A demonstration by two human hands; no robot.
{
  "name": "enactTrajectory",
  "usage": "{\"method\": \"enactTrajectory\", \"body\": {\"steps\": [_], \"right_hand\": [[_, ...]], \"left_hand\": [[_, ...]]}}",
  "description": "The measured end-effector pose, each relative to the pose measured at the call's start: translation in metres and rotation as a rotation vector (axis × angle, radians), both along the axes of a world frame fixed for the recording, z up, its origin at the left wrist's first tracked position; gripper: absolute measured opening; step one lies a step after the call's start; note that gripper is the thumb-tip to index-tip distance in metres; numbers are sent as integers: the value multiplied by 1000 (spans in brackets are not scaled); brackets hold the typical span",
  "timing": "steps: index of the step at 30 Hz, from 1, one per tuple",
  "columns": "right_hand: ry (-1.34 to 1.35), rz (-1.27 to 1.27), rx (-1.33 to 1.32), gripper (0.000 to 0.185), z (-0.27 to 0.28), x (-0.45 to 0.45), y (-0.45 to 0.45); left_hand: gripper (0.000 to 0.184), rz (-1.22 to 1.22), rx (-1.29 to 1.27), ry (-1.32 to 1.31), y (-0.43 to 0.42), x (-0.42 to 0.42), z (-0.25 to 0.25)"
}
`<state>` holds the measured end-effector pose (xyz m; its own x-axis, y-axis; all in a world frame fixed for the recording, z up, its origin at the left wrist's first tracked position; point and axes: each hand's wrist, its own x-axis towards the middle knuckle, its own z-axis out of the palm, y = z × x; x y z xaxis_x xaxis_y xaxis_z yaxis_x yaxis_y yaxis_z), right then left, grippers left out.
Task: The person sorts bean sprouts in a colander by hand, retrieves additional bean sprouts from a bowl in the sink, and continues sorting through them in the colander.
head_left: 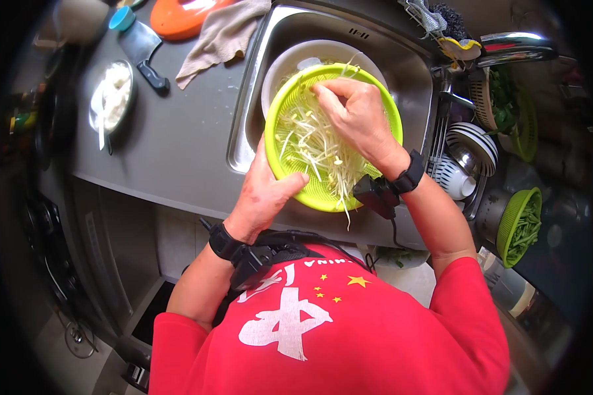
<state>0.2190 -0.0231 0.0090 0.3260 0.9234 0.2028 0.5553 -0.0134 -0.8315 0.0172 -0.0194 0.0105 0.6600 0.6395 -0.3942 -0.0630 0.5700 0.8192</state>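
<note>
A lime-green mesh colander (275,148) is tilted over the near edge of the sink, partly covering a white basin (290,62). Pale bean sprouts (313,141) lie in it, with some strands hanging over its near rim. My left hand (265,194) grips the colander's lower left rim, thumb on the inside. Above the sprouts, my right hand (356,112) is closed in a pinch near the far rim. Thin sprouts show by its fingertips, though the fingers partly hide what they hold.
The steel sink (244,141) surrounds the basin. On the left counter are a plate of white food (115,89), a cleaver (141,46), a cloth (221,43) and an orange object (181,16). To the right stand a faucet (517,47), stacked bowls (471,148) and a green basket of beans (524,227).
</note>
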Motion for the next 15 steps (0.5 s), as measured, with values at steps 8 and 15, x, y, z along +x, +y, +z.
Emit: {"method": "enactTrajectory", "body": {"steps": [8,15], "right_hand": [[115,-7,85,13,2,-11,6],[550,30,46,10,28,1,-20]], "left_hand": [[73,-19,81,46,-1,2,-4],[76,38,-108,-30,4,-3,-4]]}}
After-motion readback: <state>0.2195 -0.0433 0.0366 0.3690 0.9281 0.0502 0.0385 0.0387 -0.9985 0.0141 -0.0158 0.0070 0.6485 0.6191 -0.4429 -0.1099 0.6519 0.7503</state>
